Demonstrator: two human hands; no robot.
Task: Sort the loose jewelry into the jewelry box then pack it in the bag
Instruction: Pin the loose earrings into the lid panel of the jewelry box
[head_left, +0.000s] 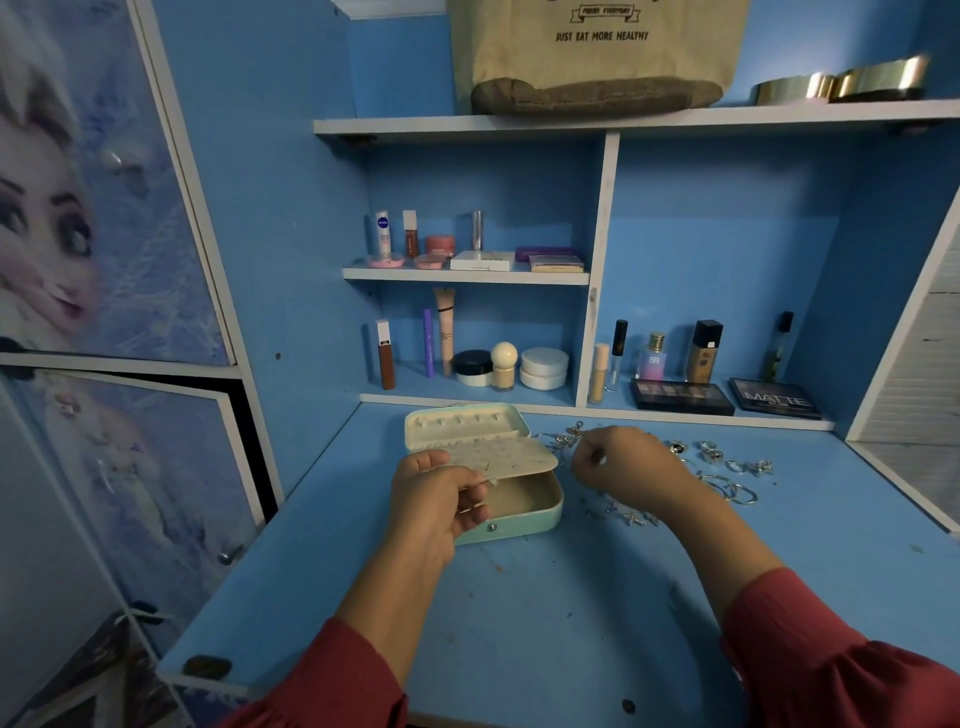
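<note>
A mint-green jewelry box (524, 519) stands open on the blue desk, its lid leaning back. My left hand (441, 493) holds up the cream perforated earring panel (509, 457) by its front edge, above the box's empty base. Just right of the box, my right hand (623, 462) is curled, pinching something small and silvery that I cannot make out. Loose silver jewelry (722, 462), rings, hoops and chains, lies scattered on the desk beyond and to the right of that hand. A beige canvas bag (597, 52) sits on the top shelf.
Cosmetics bottles and jars (467, 358) fill the shelves behind the desk. Two eyeshadow palettes (727, 397) lie at the back right. Gold-rimmed round items (841, 83) sit on the top shelf. A cabinet door (130, 467) hangs ajar at the left.
</note>
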